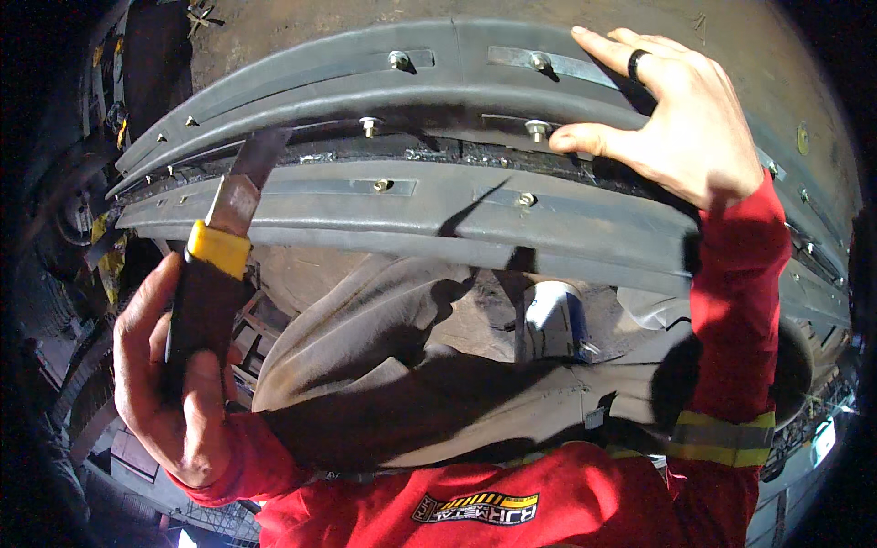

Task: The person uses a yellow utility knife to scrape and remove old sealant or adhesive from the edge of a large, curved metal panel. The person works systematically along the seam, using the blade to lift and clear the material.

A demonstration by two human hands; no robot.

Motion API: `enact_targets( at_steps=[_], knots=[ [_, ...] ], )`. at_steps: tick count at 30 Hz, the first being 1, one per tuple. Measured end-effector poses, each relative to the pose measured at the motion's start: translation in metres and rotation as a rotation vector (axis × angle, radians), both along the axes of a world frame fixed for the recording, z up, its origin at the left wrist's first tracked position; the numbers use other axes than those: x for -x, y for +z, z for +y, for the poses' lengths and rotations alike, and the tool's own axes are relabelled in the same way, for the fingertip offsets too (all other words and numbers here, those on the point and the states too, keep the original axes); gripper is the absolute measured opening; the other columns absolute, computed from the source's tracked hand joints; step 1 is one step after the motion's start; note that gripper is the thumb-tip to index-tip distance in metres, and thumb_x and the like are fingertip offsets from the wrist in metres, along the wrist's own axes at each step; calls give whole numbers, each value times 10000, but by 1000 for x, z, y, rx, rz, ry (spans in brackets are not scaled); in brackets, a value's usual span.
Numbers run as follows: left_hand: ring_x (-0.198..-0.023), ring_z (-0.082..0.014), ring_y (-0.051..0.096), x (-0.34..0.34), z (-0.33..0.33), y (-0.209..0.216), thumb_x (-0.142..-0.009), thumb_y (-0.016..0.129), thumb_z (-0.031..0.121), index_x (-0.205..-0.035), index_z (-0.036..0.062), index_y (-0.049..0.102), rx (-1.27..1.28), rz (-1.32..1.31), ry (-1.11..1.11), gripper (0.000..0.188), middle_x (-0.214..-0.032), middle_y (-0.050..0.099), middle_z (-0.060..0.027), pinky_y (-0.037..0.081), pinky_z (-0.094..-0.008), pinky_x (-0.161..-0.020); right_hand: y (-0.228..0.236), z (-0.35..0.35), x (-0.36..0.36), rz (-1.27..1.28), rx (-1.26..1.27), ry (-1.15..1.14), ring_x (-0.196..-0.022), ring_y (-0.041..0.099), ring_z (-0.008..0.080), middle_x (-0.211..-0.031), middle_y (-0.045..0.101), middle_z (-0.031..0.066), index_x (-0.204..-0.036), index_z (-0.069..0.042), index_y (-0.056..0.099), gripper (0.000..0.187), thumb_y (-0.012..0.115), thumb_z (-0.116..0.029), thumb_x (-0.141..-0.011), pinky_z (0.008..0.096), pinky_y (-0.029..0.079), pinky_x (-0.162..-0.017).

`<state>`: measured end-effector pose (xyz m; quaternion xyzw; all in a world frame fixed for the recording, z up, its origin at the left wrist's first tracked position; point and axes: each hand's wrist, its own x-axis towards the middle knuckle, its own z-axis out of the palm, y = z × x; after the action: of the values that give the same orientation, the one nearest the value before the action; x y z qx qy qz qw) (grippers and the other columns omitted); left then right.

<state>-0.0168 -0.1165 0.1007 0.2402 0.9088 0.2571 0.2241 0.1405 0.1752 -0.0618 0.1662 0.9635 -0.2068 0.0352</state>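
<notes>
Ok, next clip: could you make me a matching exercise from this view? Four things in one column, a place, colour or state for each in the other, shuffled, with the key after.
Things
1. Bladed tool
2. Right hand
3. White container
4. Right sleeve

Descriptions
A. Red, with a yellow and grey band
B. Seen between the lower grey strip and a trouser leg
C. Gripped in the left hand, blade pointing up toward the strips
D. Spread open, with a black ring on one finger

Right pairs: 1-C, 2-D, 3-B, 4-A
</notes>
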Motion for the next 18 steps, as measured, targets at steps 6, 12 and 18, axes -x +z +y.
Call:
enact_targets(
  at_steps=[6, 12, 18],
  knots=[
    [-633, -97, 560, 12, 0, -11, -804, 633, 205, -1286, -102, 496, 0, -48, 29, 588, -1040, 638, -167, 451, -201, -585, -11, 17, -8, 96, 8, 116, -1122, 598, 377, -1199, 620, 241, -1256, -55, 616, 826, 860, -440, -567, 423, 457, -979],
    [-616, -85, 549, 24, -13, -19, -805, 628, 196, -1282, -86, 500, 123, -141, 101, 569, -1049, 630, -162, 444, -198, -550, -4, 13, -5, 29, 198, 91, -1039, 605, 364, -1170, 616, 223, -1257, -3, 597, 871, 891, -344, -511, 400, 466, -926],
    [-724, -159, 610, 43, -19, -27, -850, 638, 279, -1235, -88, 551, 231, -127, 11, 539, -1063, 636, -168, 495, -268, -672, -19, 12, -10, 175, 462, 31, -1109, 569, 301, -1286, 560, 216, -1360, 14, 467, 986, 894, -308, -533, 396, 449, -964]
  ],
)
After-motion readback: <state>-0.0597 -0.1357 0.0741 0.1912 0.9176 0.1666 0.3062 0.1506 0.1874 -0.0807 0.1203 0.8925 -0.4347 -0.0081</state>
